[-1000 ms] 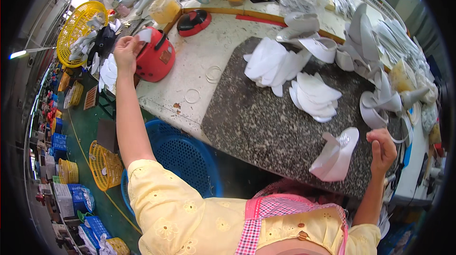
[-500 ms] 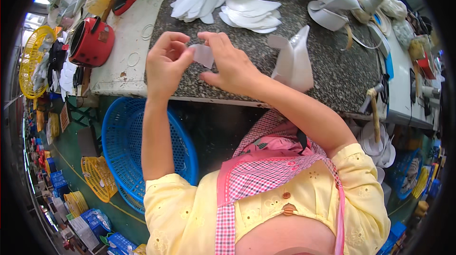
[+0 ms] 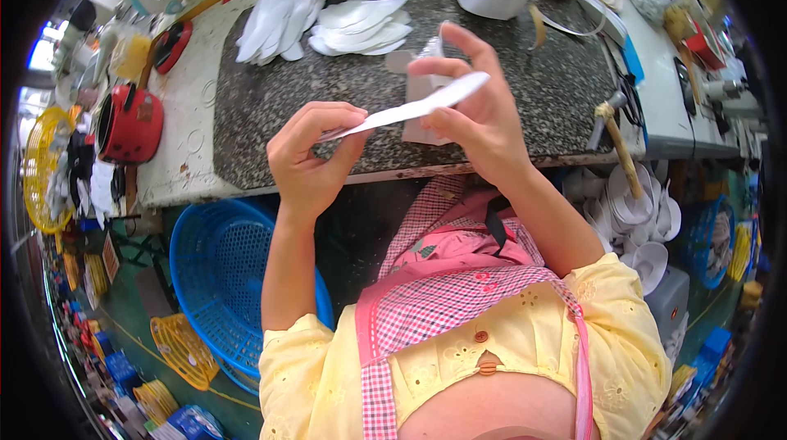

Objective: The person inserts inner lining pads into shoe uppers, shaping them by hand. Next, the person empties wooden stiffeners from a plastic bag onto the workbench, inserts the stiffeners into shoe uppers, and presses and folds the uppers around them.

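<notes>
1. Over the near edge of the stone slab [image 3: 270, 112], both hands hold a long white strip [image 3: 406, 111].
2. The left hand [image 3: 311, 157] pinches its left end.
3. The right hand [image 3: 471, 116] clamps its right end.
4. White cut pieces [image 3: 328, 22] lie beyond; a blue basket [image 3: 213, 276] sits below.

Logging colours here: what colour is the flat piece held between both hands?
White, seen clearly in the head view: the flat piece spans between the left hand and right hand.

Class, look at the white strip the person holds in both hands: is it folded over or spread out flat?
Spread out. The white strip runs in one unfolded length from the left hand to the right hand, pinched at each end above the dark stone slab.
</notes>
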